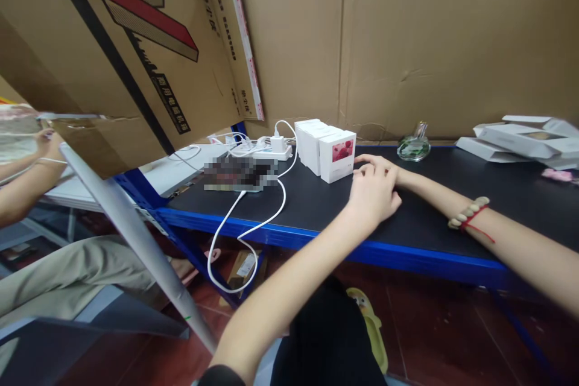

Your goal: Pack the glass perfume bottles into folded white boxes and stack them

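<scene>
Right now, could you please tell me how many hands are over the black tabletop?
2: the left hand, just right of the front white box, and the right hand, partly hidden behind the left. No others show there.

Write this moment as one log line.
left hand: overlaps right hand in view | right hand: beside white boxes | white boxes: row on table | bottle: on table, near cardboard

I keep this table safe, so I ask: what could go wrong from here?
The white cable loops below the table edge; a passing leg might snag it and drag the pixelated device. The white boxes stand close by the hands, so a nudge could topple them. The clear bottle, beyond the right forearm, might tip if bumped.
</scene>
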Tool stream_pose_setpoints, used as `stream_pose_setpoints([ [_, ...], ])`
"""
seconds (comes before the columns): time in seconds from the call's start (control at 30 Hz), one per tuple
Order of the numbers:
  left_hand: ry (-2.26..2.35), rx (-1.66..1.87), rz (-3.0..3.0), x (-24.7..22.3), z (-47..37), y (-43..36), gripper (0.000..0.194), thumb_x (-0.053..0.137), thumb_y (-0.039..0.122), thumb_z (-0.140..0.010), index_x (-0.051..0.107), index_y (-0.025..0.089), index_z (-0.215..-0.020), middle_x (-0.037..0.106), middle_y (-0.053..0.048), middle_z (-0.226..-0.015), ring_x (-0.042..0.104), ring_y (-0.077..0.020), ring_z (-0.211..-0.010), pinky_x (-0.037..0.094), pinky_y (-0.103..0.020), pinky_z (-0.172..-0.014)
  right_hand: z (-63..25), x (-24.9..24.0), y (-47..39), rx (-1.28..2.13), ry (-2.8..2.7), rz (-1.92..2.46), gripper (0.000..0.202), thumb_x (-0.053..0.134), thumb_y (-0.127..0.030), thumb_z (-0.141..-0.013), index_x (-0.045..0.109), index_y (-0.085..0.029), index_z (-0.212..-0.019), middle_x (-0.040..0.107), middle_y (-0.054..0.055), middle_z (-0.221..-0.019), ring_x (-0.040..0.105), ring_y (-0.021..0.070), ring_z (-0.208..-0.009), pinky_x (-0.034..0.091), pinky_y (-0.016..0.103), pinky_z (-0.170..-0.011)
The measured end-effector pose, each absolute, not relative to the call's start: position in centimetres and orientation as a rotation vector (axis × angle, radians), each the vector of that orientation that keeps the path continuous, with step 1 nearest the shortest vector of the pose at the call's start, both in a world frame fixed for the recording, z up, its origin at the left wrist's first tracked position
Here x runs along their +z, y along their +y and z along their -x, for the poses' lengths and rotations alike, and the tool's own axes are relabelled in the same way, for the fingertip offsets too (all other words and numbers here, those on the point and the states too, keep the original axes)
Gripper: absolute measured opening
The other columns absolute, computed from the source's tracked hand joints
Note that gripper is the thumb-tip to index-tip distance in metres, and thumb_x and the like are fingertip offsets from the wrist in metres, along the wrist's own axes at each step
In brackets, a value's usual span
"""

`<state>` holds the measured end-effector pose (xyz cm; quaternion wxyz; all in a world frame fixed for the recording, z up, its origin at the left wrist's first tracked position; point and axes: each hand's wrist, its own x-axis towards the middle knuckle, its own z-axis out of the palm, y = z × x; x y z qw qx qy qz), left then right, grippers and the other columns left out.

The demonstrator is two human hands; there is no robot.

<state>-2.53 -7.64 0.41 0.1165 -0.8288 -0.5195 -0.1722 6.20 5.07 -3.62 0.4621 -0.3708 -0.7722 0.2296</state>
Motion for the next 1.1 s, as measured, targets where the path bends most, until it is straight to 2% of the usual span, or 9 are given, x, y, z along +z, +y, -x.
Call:
stream_pose_setpoints([
  [0.1,-1.745,-0.659,2.343,-1.1,1.8,-9.3,0.051,0.045,0.030,-0.081,0.034,0.008,-0.125,0.039,-0.019,-0.131,0.042,-0.0303,-0.115,0.041,-0.039,-0.088,-6.4,-2.1,4.4,0.956,-2.094,0.981,0.036,0.065,-0.038,-0.057,0.057,-0.018,-0.085,0.052,-0.005,-0.045,0.053,0.0141,-0.047,0.044,0.029,-0.050],
  [0.2,-1.796,-0.800,2.395,-2.1,1.8,-9.8,0.057,0.044,0.036,-0.081,0.028,0.011,-0.130,0.031,-0.018,-0.138,0.035,-0.0310,-0.122,0.038,-0.043,-0.094,-6.4,-1.2,3.9,1.044,-2.120,1.035,0.043,0.068,-0.041,-0.052,0.054,-0.018,-0.085,0.047,-0.010,-0.039,0.043,0.0088,-0.038,0.037,0.024,-0.044],
  [0.33,-1.822,-0.916,2.457,-2.2,2.3,-9.9,0.059,0.043,0.038,-0.082,0.024,0.011,-0.131,0.026,-0.017,-0.141,0.031,-0.0313,-0.126,0.034,-0.045,-0.098,-6.2,-1.1,3.9,1.007,-2.130,1.056,0.048,0.068,-0.046,-0.048,0.054,-0.017,-0.084,0.039,-0.012,-0.036,0.040,0.0080,-0.038,0.033,0.023,-0.043],
  [0.57,-1.898,-0.965,2.557,-1.4,2.7,-10.4,0.056,0.039,0.038,-0.082,0.026,0.012,-0.130,0.027,-0.014,-0.141,0.029,-0.0287,-0.127,0.030,-0.043,-0.102,-6.5,-0.8,3.4,0.853,-2.301,1.063,0.052,0.062,-0.053,-0.058,0.054,-0.014,-0.091,0.046,-0.010,-0.042,0.040,0.0080,-0.040,0.033,0.025,-0.046],
  [0.77,-1.860,-1.047,2.604,-1.4,3.0,-10.5,0.054,0.037,0.039,-0.082,0.026,0.014,-0.129,0.025,-0.013,-0.142,0.023,-0.0281,-0.130,0.028,-0.044,-0.103,-6.3,-0.5,2.9,0.788,-2.350,1.109,0.055,0.059,-0.055,-0.058,0.052,-0.015,-0.095,0.048,-0.008,-0.046,0.042,0.0097,-0.044,0.032,0.026,-0.047],
  [0.97,-1.896,-1.099,2.628,-1.1,3.2,-10.6,0.058,0.041,0.043,-0.079,0.027,0.016,-0.129,0.022,-0.010,-0.144,0.010,-0.0268,-0.134,0.021,-0.045,-0.106,-6.7,-0.5,2.8,0.719,-2.311,1.153,0.038,0.055,-0.043,-0.063,0.051,-0.017,-0.090,0.047,-0.007,-0.048,0.042,0.0099,-0.046,0.033,0.025,-0.049],
  [1.1,-1.832,-1.109,2.663,-1.1,3.3,-10.8,0.058,0.039,0.043,-0.080,0.026,0.015,-0.130,0.027,-0.010,-0.142,0.012,-0.0234,-0.134,0.019,-0.042,-0.108,-7.2,-0.1,2.8,0.552,-2.435,1.214,0.018,0.054,-0.030,-0.063,0.056,-0.019,-0.077,0.049,-0.006,-0.050,0.044,0.0100,-0.049,0.034,0.024,-0.050],
])
